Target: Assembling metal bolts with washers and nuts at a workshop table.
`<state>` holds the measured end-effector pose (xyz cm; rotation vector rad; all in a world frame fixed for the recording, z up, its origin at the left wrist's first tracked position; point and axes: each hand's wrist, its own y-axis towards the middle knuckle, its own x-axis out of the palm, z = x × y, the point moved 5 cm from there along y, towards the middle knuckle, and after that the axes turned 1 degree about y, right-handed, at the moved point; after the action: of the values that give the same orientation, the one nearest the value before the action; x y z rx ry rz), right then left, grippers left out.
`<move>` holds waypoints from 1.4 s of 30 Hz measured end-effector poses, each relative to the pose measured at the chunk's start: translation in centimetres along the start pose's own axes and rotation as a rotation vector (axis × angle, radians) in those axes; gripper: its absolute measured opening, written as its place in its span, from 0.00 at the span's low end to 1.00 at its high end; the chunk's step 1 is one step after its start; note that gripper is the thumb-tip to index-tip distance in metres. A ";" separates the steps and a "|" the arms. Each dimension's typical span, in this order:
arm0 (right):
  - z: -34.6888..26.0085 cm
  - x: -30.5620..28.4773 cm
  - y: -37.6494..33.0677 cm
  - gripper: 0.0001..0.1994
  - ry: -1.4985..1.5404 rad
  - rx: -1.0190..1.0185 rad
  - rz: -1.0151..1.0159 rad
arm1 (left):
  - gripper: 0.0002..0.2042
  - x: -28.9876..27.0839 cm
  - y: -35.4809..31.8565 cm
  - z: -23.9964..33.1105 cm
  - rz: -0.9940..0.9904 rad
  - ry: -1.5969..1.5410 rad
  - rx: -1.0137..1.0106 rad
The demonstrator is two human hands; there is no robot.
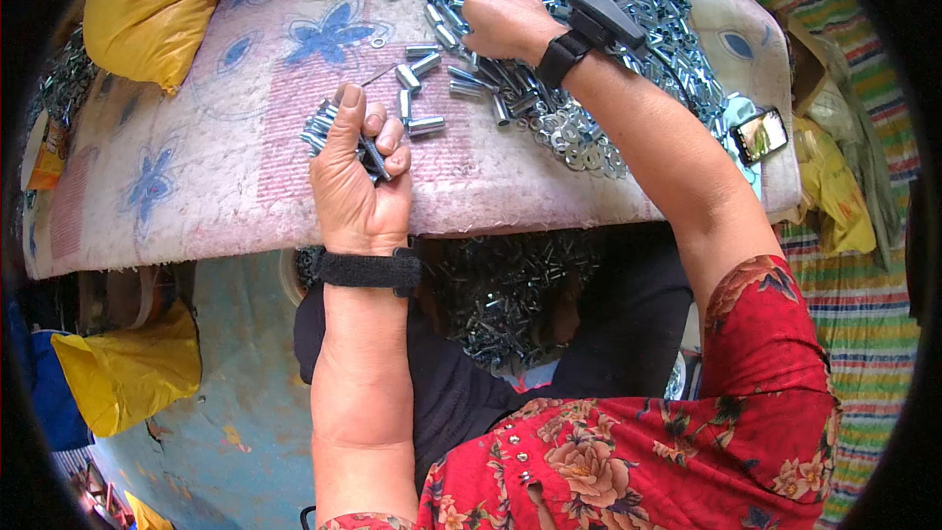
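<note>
My left hand (361, 172), palm up, is closed around several shiny metal pieces (377, 159), which look like small sleeves or bolts. More silvery ends stick out beside its thumb. A few loose metal sleeves (426, 126) lie on the cloth just beyond its fingertips, near a thin pin-like piece (379, 74). Over the near edge of a large pile of metal sleeves (608, 0), my right hand (508, 24) is curled with its back up. Its fingertips are hidden, so what it grips cannot be made out.
A padded flowered cloth (216, 147) covers the table. Flat washers (579, 142) gather at the pile's near side, with a phone (759, 135) to the right. A yellow bag (152, 10) sits far left. Below the table edge, more dark metal parts (500, 294) lie between my legs.
</note>
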<state>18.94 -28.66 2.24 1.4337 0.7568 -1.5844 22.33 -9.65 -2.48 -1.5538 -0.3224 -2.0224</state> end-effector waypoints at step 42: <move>1.0 -0.1 3.4 0.13 -0.095 0.010 0.025 | 0.06 -0.4 0.2 -0.1 0.130 0.010 0.035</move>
<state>21.52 -31.08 2.84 1.3590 0.6743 -1.6272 22.46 -9.76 -2.92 -1.5035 -0.2447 -1.9143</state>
